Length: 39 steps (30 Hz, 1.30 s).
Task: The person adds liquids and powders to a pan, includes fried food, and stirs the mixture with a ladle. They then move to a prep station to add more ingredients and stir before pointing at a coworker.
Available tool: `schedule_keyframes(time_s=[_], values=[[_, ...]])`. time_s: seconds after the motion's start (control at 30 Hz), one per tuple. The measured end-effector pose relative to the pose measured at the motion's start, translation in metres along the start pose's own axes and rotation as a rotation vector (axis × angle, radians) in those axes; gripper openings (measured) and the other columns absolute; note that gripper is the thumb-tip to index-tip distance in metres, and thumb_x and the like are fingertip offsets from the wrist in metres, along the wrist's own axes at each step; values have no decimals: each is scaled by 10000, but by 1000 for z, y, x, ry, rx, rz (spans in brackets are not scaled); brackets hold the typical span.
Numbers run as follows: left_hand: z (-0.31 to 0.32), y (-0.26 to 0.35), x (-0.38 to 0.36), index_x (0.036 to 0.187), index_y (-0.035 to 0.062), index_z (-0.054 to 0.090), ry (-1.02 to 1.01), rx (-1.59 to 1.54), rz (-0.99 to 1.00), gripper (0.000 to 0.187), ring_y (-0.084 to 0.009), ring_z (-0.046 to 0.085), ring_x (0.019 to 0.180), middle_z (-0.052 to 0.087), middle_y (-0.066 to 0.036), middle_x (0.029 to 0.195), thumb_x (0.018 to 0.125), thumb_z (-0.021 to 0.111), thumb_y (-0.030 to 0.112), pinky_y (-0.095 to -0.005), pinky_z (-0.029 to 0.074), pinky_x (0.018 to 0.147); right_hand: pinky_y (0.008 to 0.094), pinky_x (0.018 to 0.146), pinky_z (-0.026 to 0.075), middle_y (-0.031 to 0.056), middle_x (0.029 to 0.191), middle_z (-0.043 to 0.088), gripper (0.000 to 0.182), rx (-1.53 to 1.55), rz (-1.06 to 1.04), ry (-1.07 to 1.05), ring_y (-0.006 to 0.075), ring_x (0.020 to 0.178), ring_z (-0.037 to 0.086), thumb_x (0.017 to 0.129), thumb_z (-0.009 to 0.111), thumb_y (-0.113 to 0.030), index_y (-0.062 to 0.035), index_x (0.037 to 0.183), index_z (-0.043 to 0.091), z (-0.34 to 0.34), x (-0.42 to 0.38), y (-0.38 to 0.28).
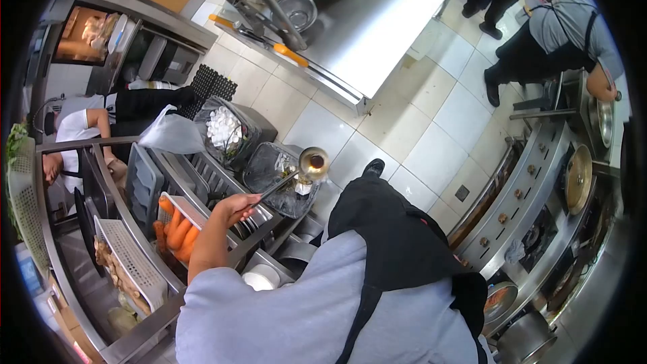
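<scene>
My left hand (240,207) is closed around the handle of a metal ladle (313,163), with my arm stretched out to the left. The ladle's round bowl has something dark brown in it and hangs over the right side of a bin (257,172) lined with a black bag. Some scraps and a whitish wrapper lie in that bin. Below my forearm, a white basket of carrots (176,229) sits on the shelf rack. My right hand is out of view.
A second bin holding white pieces (224,128) stands behind. A steel table (377,34) with bowls is ahead. On the right runs a stove (502,219) with pans. One person (563,34) works at upper right, another (77,125) at left beyond the rack.
</scene>
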<state>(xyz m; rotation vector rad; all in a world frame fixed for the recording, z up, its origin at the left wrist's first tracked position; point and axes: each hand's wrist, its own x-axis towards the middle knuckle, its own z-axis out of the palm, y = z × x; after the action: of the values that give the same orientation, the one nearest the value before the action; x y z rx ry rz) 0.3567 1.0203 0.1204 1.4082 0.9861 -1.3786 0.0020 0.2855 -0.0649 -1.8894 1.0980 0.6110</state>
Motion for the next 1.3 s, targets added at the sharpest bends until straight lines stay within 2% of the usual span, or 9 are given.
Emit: schedule_keyframes(time_s=[0.07, 0.17, 0.33, 0.4, 0.5, 0.6, 0.7, 0.8, 1.3], values=[[-14, -9, -5, 943, 142, 536, 44, 33, -23, 183, -63, 395, 442, 464, 34, 586, 1026, 487, 297, -220, 328, 383, 331, 727, 456, 88, 801, 647, 406, 41, 79, -11, 184, 767, 590, 970, 529, -347, 22, 860, 662, 1, 6, -6], [-11, -19, -17, 908, 134, 556, 207, 94, -81, 169, -80, 408, 445, 465, 24, 592, 1000, 540, 275, -251, 338, 391, 331, 717, 445, 95, 782, 631, 401, 312, 117, -19, 193, 752, 585, 965, 530, -343, 22, 846, 649, 5, 7, -15], [-3, -79, 30, 1238, 185, 636, 263, 227, 77, 328, -148, 454, 402, 501, -20, 555, 922, 569, 126, -319, 410, 437, 305, 706, 444, 48, 746, 615, 402, 5, 99, -31, 163, 728, 574, 970, 521, -360, -6, 826, 646, 8, -4, -35], [17, -91, 41, 1361, 186, 579, 498, 556, 148, 479, -200, 484, 386, 522, -50, 541, 891, 565, 95, -336, 420, 433, 301, 710, 446, 38, 742, 614, 388, 304, 168, -52, 160, 730, 575, 973, 518, -360, -20, 833, 643, 23, 6, 0], [19, -111, 64, 1234, 140, 637, 548, 415, 160, 325, -231, 508, 392, 540, -71, 550, 918, 561, 150, -359, 422, 412, 298, 669, 452, 36, 739, 612, 347, 404, 122, -56, 160, 705, 576, 975, 522, -351, -46, 850, 629, 42, 24, 45], [3, -107, 44, 844, 112, 571, 186, -270, 178, 159, -144, 489, 421, 490, -21, 549, 975, 524, 189, -286, 398, 366, 316, 553, 471, 47, 708, 578, 236, 427, 177, -34, 176, 618, 575, 960, 518, -268, -76, 836, 576, 48, 8, 20], [-30, -102, 31, 601, 140, 485, -58, -220, 81, 513, -150, 449, 387, 436, -14, 462, 1017, 418, 433, -296, 376, 369, 305, 449, 437, 64, 609, 516, 227, 904, 360, -82, 192, 523, 548, 956, 515, -208, -87, 766, 539, 45, -22, -37], [-82, -101, 61, 747, 96, 574, -141, -223, -26, 447, -136, 427, 431, 437, -32, 503, 982, 489, 467, -277, 354, 415, 334, 523, 503, 52, 643, 518, 211, 1059, 446, 64, 199, 570, 570, 944, 533, -207, -105, 761, 508, 34, -18, -48], [323, 210, -14, 1300, 89, 478, 33, 663, 80, 585, -222, 627, 800, 618, -191, 990, 882, 690, 439, -338, 536, 738, 400, 740, 512, 41, 1198, 577, 496, 2279, 436, 808, 219, 892, 585, 905, 692, -370, -247, 1309, 433, -35, 161, 29]])
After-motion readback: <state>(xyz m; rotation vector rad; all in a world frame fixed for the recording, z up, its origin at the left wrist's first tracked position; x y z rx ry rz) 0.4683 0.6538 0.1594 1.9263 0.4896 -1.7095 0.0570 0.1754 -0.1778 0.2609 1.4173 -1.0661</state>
